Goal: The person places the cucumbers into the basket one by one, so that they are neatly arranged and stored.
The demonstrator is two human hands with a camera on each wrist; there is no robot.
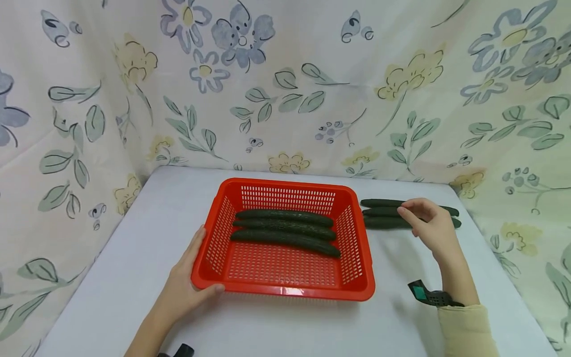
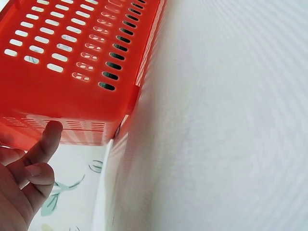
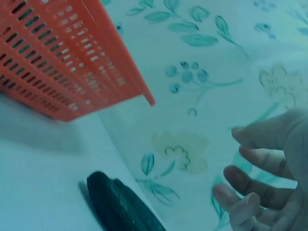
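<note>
Three long dark green cucumbers (image 1: 285, 228) lie side by side in a red plastic basket (image 1: 283, 295) with slotted walls. My left hand (image 1: 183, 287) rests against the basket's near left corner, thumb along the front and fingers along the left side. In the left wrist view, fingertips (image 2: 54, 129) touch the outer wall. Right of the basket, more cucumbers (image 1: 385, 223) lie on the table, partly covered by my right hand (image 1: 428, 225) in the head view. That hand hovers over them with loosely bent fingers and nothing between them. Its wrist view shows the cucumbers (image 3: 113, 202) below and apart from the fingers.
The white table (image 1: 321, 327) carries the basket and the loose cucumbers. A floral cloth (image 1: 285, 99) hangs behind the table and along its sides. The basket's right rim (image 1: 363, 238) stands close to the ends of the loose cucumbers.
</note>
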